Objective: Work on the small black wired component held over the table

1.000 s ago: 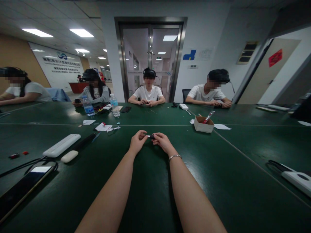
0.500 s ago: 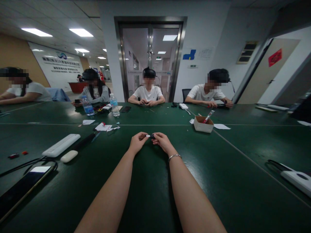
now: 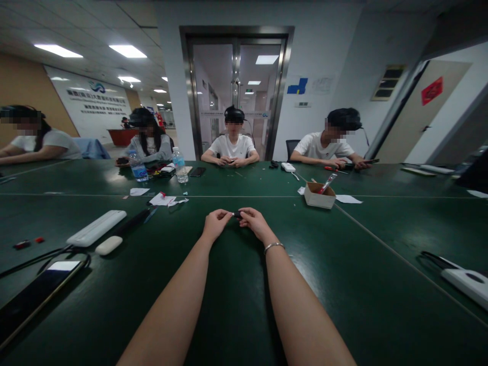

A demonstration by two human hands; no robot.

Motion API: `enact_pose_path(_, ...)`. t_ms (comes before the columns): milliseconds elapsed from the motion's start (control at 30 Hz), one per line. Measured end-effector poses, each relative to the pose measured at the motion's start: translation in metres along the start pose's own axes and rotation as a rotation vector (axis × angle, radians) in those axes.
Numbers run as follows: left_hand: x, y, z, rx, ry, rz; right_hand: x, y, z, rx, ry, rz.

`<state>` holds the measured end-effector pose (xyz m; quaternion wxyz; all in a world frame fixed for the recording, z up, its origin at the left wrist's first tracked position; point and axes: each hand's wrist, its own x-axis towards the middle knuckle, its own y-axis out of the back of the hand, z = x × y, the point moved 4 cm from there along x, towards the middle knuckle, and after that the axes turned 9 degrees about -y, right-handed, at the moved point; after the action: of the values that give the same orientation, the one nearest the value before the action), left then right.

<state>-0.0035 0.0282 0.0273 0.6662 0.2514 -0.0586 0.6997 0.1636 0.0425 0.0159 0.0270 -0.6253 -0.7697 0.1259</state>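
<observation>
A small black stick-like object with a silvery end point(image 3: 237, 214) is held between my two hands, above the green table point(image 3: 244, 284); its exact kind is too small to tell. My right hand point(image 3: 254, 222), below a silver bangle, has its fingers closed round the dark body. At the silvery end, the thumb and fingertips of my left hand point(image 3: 217, 223) are pinched together, covering most of that end. Both forearms reach forward over the tabletop.
To the left lie a phone point(image 3: 38, 292), a white power bank point(image 3: 97, 229), a white rounded case point(image 3: 109, 245) and black cables. Farther off are paper scraps point(image 3: 163, 199), two water bottles point(image 3: 180, 165) and a small box point(image 3: 319, 196). Several people sit across the table.
My left fingertips now cover more of the silvery end, and less of it shows. The right hand has barely moved. Across the table, the rightmost person has shifted a dark held object.
</observation>
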Motion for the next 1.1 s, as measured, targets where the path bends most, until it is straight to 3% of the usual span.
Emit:
enact_pose_path(467, -0.004, 0.000, 0.005, 0.106, 0.040, -0.050, 0.000, 0.001, 0.000, -0.028, 0.001, -0.010)
enact_pose_path(1100, -0.006, 0.001, 0.005, 0.264, 0.074, -0.019, -0.004, -0.002, -0.003, -0.029, 0.041, -0.047)
